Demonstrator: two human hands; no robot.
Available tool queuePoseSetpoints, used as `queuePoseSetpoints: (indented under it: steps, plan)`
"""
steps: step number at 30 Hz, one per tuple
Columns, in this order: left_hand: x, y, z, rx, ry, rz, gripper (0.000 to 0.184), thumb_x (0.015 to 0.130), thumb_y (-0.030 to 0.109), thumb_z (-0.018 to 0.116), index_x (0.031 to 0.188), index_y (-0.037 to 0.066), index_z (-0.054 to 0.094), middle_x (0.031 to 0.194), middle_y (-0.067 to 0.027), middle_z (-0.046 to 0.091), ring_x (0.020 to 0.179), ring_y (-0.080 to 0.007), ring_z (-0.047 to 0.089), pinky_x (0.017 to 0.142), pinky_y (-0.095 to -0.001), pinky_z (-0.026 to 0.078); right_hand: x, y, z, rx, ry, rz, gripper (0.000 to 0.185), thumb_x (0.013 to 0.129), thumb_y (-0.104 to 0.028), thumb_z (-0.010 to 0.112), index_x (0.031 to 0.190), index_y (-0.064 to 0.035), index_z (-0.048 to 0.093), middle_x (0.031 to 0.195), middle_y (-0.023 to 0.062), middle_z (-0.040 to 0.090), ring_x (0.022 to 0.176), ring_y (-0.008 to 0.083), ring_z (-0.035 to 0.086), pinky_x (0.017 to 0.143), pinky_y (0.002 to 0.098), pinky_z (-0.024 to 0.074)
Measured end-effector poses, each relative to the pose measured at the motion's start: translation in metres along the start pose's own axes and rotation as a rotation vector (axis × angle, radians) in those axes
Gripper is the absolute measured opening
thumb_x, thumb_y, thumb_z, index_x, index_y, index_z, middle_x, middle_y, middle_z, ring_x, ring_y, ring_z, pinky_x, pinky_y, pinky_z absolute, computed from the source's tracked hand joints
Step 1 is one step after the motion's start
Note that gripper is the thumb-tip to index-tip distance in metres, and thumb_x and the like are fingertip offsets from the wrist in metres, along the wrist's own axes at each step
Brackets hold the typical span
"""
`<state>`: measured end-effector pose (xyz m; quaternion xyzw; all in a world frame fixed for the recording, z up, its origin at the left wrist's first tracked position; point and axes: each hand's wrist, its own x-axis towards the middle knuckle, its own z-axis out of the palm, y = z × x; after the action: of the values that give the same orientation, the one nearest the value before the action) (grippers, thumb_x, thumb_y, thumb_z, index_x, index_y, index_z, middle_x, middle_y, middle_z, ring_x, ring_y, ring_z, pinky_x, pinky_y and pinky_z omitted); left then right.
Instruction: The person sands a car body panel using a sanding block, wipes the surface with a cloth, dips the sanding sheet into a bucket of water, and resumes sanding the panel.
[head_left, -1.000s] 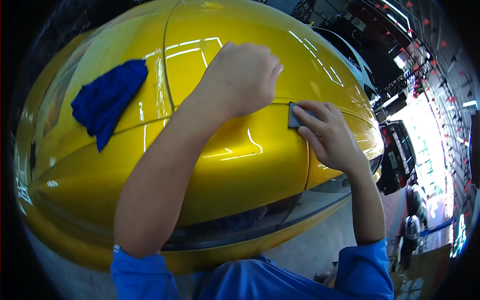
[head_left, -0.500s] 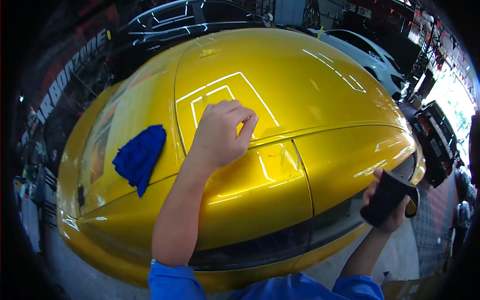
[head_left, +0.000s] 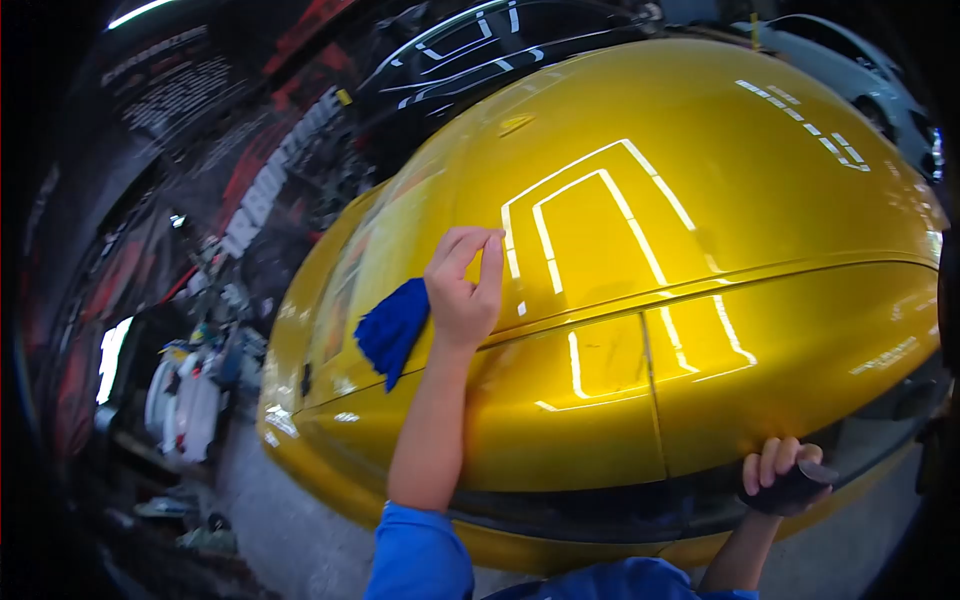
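My left hand (head_left: 468,285) is raised over the yellow car's roof (head_left: 480,200), thumb and fingertips pinched together. Whatever is between them, if anything, is too small to make out. Just beyond its wrist, a crumpled blue cloth (head_left: 393,333) lies on the yellow bodywork, partly covered by the hand. My right hand (head_left: 783,462) is down by the car's dark side window (head_left: 590,508), its fingers wrapped round a black object (head_left: 790,487) with a smooth, rounded body; its exact kind does not show.
Glossy yellow panels with bright light reflections fill the middle. A dark car (head_left: 480,50) stands behind, and a pale car (head_left: 850,65) is at the upper right. Equipment (head_left: 190,400) stands on the left over a grey floor (head_left: 270,500).
The view has turned left, so the car and cloth sit further right. My left hand is now nearer the cloth. The black object has tilted and is lower in view.
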<state>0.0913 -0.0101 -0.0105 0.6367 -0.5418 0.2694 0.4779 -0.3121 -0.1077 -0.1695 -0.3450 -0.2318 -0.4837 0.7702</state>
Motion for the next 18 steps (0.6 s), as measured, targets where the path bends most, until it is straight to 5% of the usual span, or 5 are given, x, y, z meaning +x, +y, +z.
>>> queuePoseSetpoints:
  steps: [5, 8, 10, 16, 18]
  plan:
    - [0.001, -0.031, -0.061, 0.653, -0.079, -0.167, 0.04, 0.09, 0.027, 0.078, 0.119, 0.002, 0.071, 0.125, -0.019, 0.066, 0.118, -0.0387, 0.061, 0.1, -0.0427, 0.049, -0.004, 0.002, -0.014, 0.101, 0.019, 0.02, 0.043, 0.098, -0.042, 0.072, 0.124, -0.0094, 0.064, 0.104, 0.0231, 0.065, 0.086, 0.0313, 0.064, 0.063, 0.0439, 0.0571]
    - [-0.029, -0.062, -0.095, 1.023, -0.304, -0.47, 0.061, 0.089, 0.051, 0.075, 0.129, 0.005, 0.068, 0.138, -0.0204, 0.061, 0.134, -0.0394, 0.053, 0.112, -0.049, 0.041, 0.002, 0.006, -0.019, 0.171, -0.033, 0.041, 0.04, 0.094, -0.036, 0.078, 0.118, -0.006, 0.067, 0.106, 0.0278, 0.067, 0.086, 0.0335, 0.065, 0.063, 0.0442, 0.0569]
    - [-0.054, -0.103, -0.114, 0.907, -0.422, -0.793, 0.056, 0.093, 0.052, 0.07, 0.118, 0.002, 0.071, 0.123, -0.0231, 0.067, 0.12, -0.0395, 0.062, 0.101, -0.0498, 0.048, 0.006, 0.005, -0.021, 0.114, -0.101, 0.079, 0.04, 0.095, -0.038, 0.077, 0.12, -0.009, 0.066, 0.104, 0.0234, 0.066, 0.081, 0.029, 0.062, 0.062, 0.0414, 0.0558]
    - [-0.068, -0.034, -0.151, 0.782, 0.094, -0.264, 0.039, 0.1, 0.032, 0.067, 0.086, -0.004, 0.063, 0.079, -0.0225, 0.063, 0.072, -0.0386, 0.062, 0.068, -0.048, 0.048, -0.006, 0.016, -0.016, 0.125, -0.028, 0.023, 0.045, 0.091, -0.037, 0.08, 0.116, -0.0008, 0.072, 0.109, 0.0336, 0.068, 0.084, 0.0374, 0.066, 0.064, 0.0452, 0.0567]
    - [-0.068, 0.007, -0.16, 0.738, 0.154, -0.319, 0.034, 0.1, 0.027, 0.068, 0.09, -0.005, 0.063, 0.079, -0.0181, 0.063, 0.072, -0.0302, 0.059, 0.07, -0.0427, 0.048, -0.008, 0.016, -0.015, 0.12, -0.044, 0.029, 0.048, 0.089, -0.039, 0.081, 0.119, -0.002, 0.072, 0.11, 0.0337, 0.068, 0.086, 0.0375, 0.067, 0.066, 0.0448, 0.0572]
